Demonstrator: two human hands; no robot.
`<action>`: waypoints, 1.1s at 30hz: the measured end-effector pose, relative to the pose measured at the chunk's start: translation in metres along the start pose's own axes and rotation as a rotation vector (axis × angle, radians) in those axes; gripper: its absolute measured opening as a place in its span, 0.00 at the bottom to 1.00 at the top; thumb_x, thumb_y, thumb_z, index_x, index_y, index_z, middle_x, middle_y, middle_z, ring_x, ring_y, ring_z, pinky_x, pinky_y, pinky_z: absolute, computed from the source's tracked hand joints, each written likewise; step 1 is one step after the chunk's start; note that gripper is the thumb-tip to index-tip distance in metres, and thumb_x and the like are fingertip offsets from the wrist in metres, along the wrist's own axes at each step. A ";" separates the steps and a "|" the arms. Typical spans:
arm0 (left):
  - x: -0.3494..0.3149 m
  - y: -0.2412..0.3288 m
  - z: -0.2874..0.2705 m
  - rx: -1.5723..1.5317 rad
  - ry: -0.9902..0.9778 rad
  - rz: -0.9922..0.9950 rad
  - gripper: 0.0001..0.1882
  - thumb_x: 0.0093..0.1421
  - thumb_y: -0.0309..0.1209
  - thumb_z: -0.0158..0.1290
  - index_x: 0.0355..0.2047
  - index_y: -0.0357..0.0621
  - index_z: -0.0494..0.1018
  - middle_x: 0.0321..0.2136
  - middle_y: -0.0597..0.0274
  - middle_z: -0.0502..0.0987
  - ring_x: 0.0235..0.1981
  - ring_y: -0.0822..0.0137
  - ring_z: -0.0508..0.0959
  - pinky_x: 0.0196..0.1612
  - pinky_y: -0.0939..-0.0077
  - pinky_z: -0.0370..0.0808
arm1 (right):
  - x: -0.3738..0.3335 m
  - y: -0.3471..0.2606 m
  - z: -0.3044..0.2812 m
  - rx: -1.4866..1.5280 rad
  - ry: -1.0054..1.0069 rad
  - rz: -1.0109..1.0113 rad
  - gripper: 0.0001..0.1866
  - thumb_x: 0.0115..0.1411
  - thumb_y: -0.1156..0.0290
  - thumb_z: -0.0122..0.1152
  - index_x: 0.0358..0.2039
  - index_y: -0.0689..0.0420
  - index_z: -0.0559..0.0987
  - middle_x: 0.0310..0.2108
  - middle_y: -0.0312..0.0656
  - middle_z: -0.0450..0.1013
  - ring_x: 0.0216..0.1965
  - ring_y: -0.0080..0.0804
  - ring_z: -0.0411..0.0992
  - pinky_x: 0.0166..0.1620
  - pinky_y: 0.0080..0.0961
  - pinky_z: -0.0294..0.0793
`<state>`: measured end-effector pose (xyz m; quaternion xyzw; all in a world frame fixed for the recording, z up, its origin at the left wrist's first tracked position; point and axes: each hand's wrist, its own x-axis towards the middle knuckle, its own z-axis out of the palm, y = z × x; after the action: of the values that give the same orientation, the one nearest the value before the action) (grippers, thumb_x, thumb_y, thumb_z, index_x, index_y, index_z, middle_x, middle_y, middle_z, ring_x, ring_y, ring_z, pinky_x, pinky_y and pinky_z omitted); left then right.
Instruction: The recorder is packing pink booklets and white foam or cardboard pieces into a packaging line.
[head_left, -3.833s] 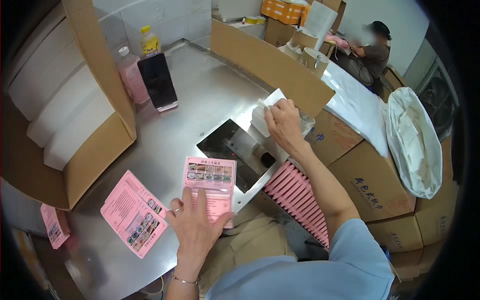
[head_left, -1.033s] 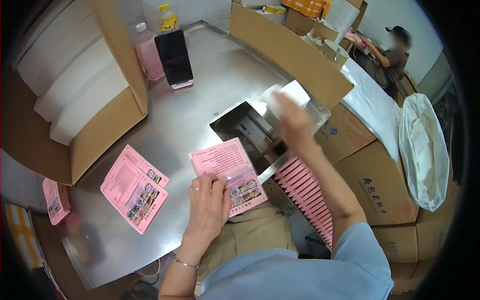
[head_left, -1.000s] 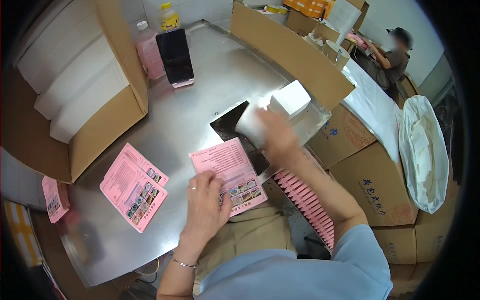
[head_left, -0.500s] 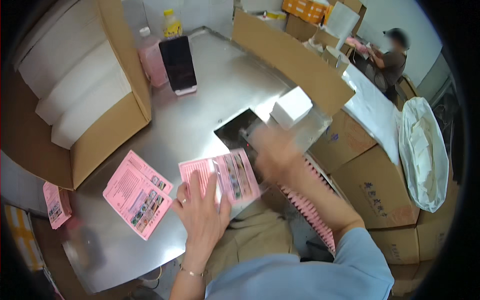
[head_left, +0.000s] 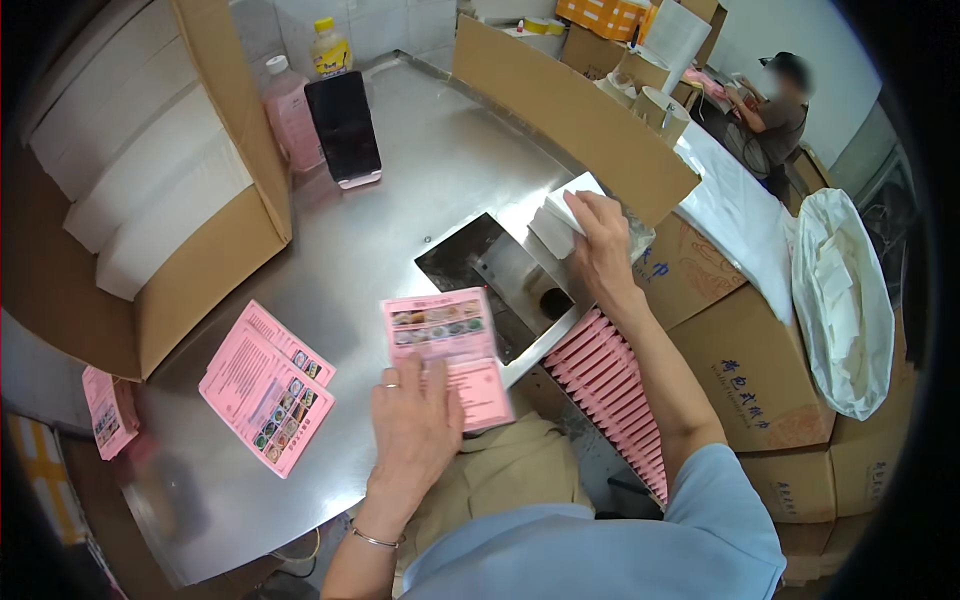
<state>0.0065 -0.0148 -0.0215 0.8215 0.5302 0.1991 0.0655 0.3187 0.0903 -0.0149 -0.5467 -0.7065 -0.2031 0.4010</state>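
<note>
My left hand [head_left: 415, 410] lies on a glossy pink printed wrapper [head_left: 440, 325] with rows of small food pictures. Its fingers are stretched out and pressed flat near the wrapper's fold. At the table's right side, my right hand [head_left: 603, 240] has its thumb and fingers around the right edge of a small white stack of folded paper [head_left: 555, 222]. To the left of my left hand, more pink printed wrappers [head_left: 265, 395] lie overlapping on the metal table [head_left: 350, 250].
A dark rectangular opening [head_left: 470, 262] is set into the table. Below its right edge stands a box with a row of pink packets [head_left: 610, 390]. A carton [head_left: 215, 290] of white stacks, a phone [head_left: 345, 130] and bottles [head_left: 290, 110] are behind. Another person [head_left: 780, 115] sits far right.
My right hand has moved up and right onto the white stack. The pink wrapper has turned, and my left hand has slid down along it. The table opening shows more fully.
</note>
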 end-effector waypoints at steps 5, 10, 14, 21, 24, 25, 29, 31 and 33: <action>-0.001 -0.012 -0.011 -0.252 0.013 -0.029 0.38 0.46 0.38 0.64 0.58 0.42 0.69 0.41 0.47 0.70 0.44 0.47 0.70 0.45 0.56 0.67 | -0.031 -0.151 -0.038 0.541 -0.620 -0.354 0.21 0.57 0.73 0.58 0.53 0.59 0.76 0.51 0.55 0.72 0.58 0.53 0.69 0.63 0.59 0.64; 0.005 0.007 -0.019 -0.206 0.011 0.119 0.48 0.46 0.35 0.65 0.68 0.43 0.58 0.40 0.47 0.69 0.40 0.49 0.72 0.43 0.57 0.68 | -0.044 -0.140 0.014 0.267 -0.527 -0.380 0.16 0.56 0.68 0.56 0.43 0.61 0.78 0.41 0.53 0.73 0.47 0.49 0.73 0.63 0.73 0.51; 0.007 0.001 -0.034 -0.301 -0.025 -0.019 0.38 0.53 0.25 0.60 0.66 0.41 0.62 0.33 0.53 0.72 0.33 0.54 0.73 0.37 0.60 0.71 | -0.026 -0.112 0.061 0.260 -0.646 -0.002 0.12 0.60 0.70 0.53 0.42 0.60 0.79 0.42 0.57 0.77 0.47 0.54 0.76 0.59 0.65 0.62; -0.028 -0.046 -0.049 -0.152 0.429 -0.109 0.12 0.49 0.21 0.55 0.37 0.39 0.74 0.44 0.49 0.73 0.47 0.48 0.72 0.51 0.53 0.67 | -0.004 -0.094 0.003 -0.125 -1.016 0.020 0.09 0.59 0.68 0.60 0.31 0.61 0.81 0.26 0.50 0.79 0.30 0.50 0.80 0.34 0.44 0.76; -0.047 -0.084 -0.069 0.150 0.462 -0.510 0.14 0.50 0.21 0.54 0.38 0.40 0.70 0.43 0.48 0.72 0.49 0.44 0.71 0.62 0.50 0.59 | 0.005 -0.073 -0.016 -0.298 -0.134 -0.056 0.10 0.58 0.66 0.63 0.35 0.59 0.79 0.31 0.44 0.74 0.37 0.42 0.74 0.41 0.39 0.71; -0.055 -0.094 -0.070 0.147 0.455 -0.510 0.14 0.50 0.21 0.54 0.38 0.40 0.70 0.43 0.48 0.72 0.49 0.44 0.71 0.62 0.50 0.59 | 0.011 -0.054 -0.014 -0.419 -0.020 -0.082 0.11 0.58 0.64 0.64 0.34 0.59 0.78 0.31 0.43 0.71 0.38 0.40 0.71 0.43 0.38 0.69; -0.061 -0.113 -0.073 0.264 0.099 -0.353 0.11 0.60 0.22 0.50 0.44 0.39 0.69 0.43 0.48 0.73 0.50 0.46 0.71 0.62 0.52 0.58 | 0.000 -0.011 0.008 -0.358 -0.058 -0.088 0.10 0.59 0.66 0.63 0.32 0.61 0.79 0.33 0.45 0.69 0.41 0.40 0.68 0.43 0.42 0.67; -0.060 -0.106 -0.079 0.190 0.035 -0.328 0.10 0.62 0.22 0.49 0.44 0.39 0.69 0.42 0.49 0.73 0.49 0.47 0.72 0.61 0.54 0.62 | 0.004 -0.010 0.007 -0.210 -0.157 0.108 0.10 0.60 0.66 0.62 0.29 0.60 0.80 0.33 0.45 0.69 0.39 0.41 0.68 0.41 0.43 0.66; -0.043 -0.078 -0.083 -0.142 0.168 -0.330 0.08 0.65 0.21 0.49 0.44 0.39 0.70 0.41 0.51 0.73 0.46 0.51 0.74 0.54 0.59 0.69 | 0.004 -0.010 0.009 -0.155 -0.130 0.127 0.09 0.60 0.67 0.61 0.27 0.59 0.80 0.32 0.44 0.69 0.38 0.42 0.68 0.41 0.42 0.66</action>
<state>-0.1074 -0.0286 0.0187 0.6973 0.6459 0.2906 0.1105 0.3059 0.0963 -0.0159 -0.6317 -0.6771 -0.1955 0.3230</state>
